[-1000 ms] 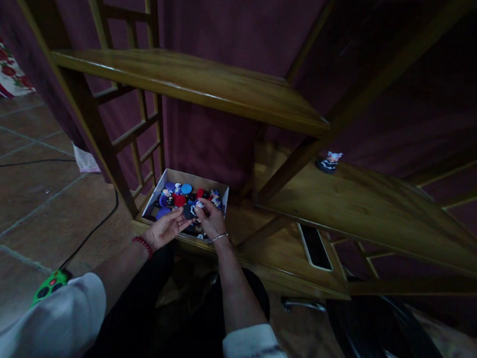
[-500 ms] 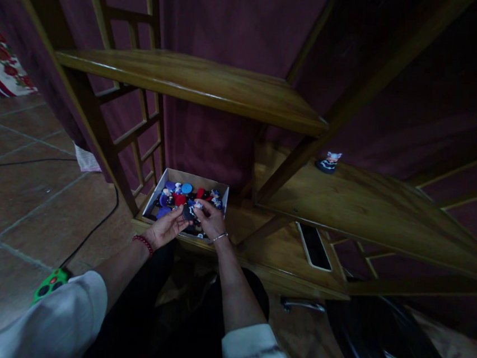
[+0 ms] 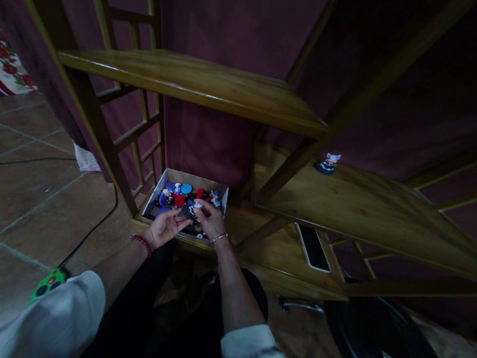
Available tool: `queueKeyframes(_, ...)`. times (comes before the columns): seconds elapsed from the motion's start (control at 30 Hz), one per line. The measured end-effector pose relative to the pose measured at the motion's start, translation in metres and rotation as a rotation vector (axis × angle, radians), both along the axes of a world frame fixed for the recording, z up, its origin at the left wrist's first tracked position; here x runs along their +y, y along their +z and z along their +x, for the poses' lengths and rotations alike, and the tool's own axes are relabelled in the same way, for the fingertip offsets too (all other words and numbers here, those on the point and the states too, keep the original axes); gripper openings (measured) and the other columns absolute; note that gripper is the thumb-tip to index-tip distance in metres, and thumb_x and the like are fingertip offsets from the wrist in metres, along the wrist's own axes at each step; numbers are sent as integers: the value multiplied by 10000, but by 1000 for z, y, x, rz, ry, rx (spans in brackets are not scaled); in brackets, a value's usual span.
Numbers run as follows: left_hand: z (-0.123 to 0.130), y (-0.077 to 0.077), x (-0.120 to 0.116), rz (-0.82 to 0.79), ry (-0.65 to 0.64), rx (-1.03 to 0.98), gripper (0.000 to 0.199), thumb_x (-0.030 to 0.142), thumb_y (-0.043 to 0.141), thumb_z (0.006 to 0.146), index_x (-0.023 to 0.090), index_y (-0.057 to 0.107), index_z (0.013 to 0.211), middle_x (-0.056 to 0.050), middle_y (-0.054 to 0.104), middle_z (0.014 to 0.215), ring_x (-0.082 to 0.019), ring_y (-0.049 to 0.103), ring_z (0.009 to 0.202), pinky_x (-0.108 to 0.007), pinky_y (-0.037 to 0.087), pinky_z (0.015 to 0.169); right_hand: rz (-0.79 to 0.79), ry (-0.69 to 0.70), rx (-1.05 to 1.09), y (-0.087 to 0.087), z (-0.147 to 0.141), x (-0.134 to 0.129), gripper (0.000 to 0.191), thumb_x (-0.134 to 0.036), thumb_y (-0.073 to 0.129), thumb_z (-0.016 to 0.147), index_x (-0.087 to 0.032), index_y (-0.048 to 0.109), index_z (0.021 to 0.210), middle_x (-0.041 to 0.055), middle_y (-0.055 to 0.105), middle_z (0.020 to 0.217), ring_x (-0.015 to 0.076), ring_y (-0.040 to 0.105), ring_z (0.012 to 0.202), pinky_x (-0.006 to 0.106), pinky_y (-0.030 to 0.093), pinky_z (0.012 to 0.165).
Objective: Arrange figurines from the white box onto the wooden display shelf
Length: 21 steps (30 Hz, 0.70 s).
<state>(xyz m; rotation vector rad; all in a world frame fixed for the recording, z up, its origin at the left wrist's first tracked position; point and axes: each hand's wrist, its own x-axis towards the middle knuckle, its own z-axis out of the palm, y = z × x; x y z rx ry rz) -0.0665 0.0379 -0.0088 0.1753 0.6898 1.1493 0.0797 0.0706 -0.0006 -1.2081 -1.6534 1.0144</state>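
A small figurine point(image 3: 188, 211) with a dark round base and a pale head is between my two hands, tilted, over an open box point(image 3: 150, 210). My right hand point(image 3: 210, 221) pinches it near its head with thumb and fingers. Palm turned up, my left hand point(image 3: 164, 229) holds the edge of the dark base at its fingertips. Inside the box lie several more figurines, with blue, purple, red and black parts, and a round blue base point(image 3: 186, 188) shows among them. My hands hide the box's front right part.
The box stands on a low wooden shelf, under a higher wooden shelf point(image 3: 197, 85). Another figurine point(image 3: 328, 163) stands on the right-hand shelf point(image 3: 358, 204). A phone-like dark slab point(image 3: 313, 247) lies below it. A green power strip point(image 3: 49, 283) and cable are on the floor; a black stool point(image 3: 375, 338) is right.
The figurine has turned slightly between my fingers, and my left fingers have straightened a little. The box and the other things stay where they were.
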Motion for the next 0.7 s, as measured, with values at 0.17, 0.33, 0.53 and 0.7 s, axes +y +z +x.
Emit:
queueKeyframes(0.17, 0, -1, 0, 1, -17, -2, 150, 76, 443, 780, 96, 580, 838, -82, 658, 782, -140, 619, 787, -259, 490, 774, 7, -1, 7, 0, 0, 0, 285, -276, 535, 723, -249, 618, 994, -15, 661, 928, 134, 601, 817, 267, 479, 764)
queueKeyframes(0.33, 1, -1, -1, 7, -23, 14, 146, 85, 449, 792, 93, 578, 860, -79, 653, 791, -128, 617, 769, -237, 500, 740, 15, 2, 17, -3, 0, 1, 283, -261, 537, 718, -252, 619, 989, -16, 653, 960, 133, 599, 834, 265, 478, 771)
queueKeyframes(0.53, 2, 1, -2, 10, -22, 39, 114, 114, 480, 790, 92, 580, 843, -81, 645, 771, -125, 612, 756, -237, 494, 744, 6, 10, 6, -4, 1, 1, 279, -280, 541, 719, -254, 621, 986, -19, 659, 927, 124, 608, 763, 248, 492, 715)
queueKeyframes(0.7, 2, 0, -2, 13, -29, 52, 115, 131, 487, 793, 95, 579, 851, -78, 642, 770, -126, 609, 760, -240, 490, 750, 16, 0, 13, -2, 0, 0, 271, -270, 547, 716, -254, 628, 974, -21, 661, 922, 119, 610, 738, 238, 490, 713)
